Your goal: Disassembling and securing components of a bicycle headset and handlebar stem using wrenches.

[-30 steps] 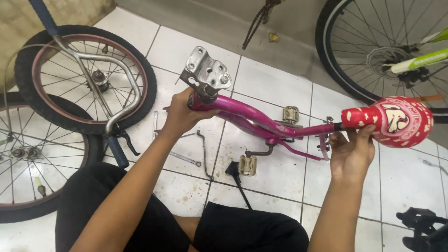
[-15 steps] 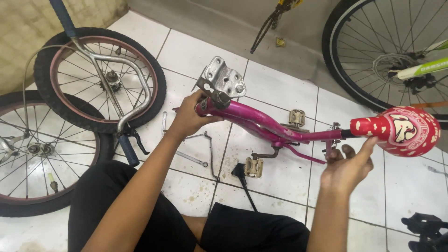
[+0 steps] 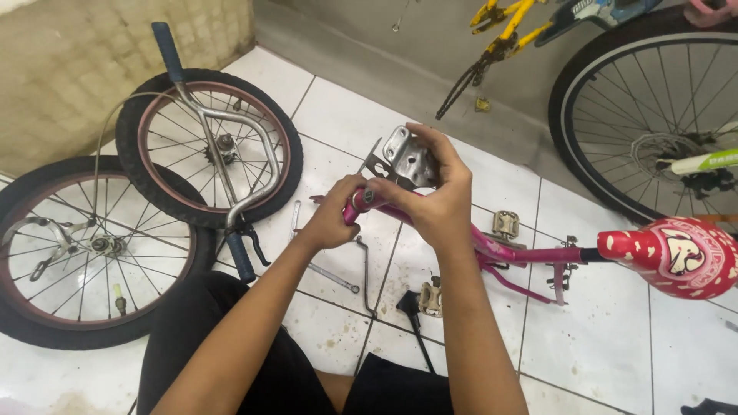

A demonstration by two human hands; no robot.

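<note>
From the head camera I see the right hand (image 3: 434,196) has left the seat end, where it hovered half a second ago, and now sits up at the front of the pink bicycle frame (image 3: 507,253), fingers curled over the metal bracket (image 3: 410,159). The left hand (image 3: 332,219) is still closed around the frame's front tube, just below that bracket, as before. The view has also swung left and closer, so both loose wheels show more fully.

The frame is glossy magenta tubing, lying across the white floor tiles (image 3: 346,107) in front of my knees, with its front end lifted in both hands. The bracket is dull grey pressed steel, flat with punched holes. The red saddle (image 3: 676,257) is shiny plastic, rounded, with a white pattern. Two pedals (image 3: 506,225) with blocky pale bodies sit beside the frame.

At left, two small wheels (image 3: 211,146) have knobby black tyres, reddish rims and thin wire spokes; a bent chrome handlebar (image 3: 231,169) with blue grips lies across the upper one. A slim steel wrench (image 3: 334,277) rests on the tile under my left forearm. A large spoked wheel (image 3: 646,115) stands at upper right.
</note>
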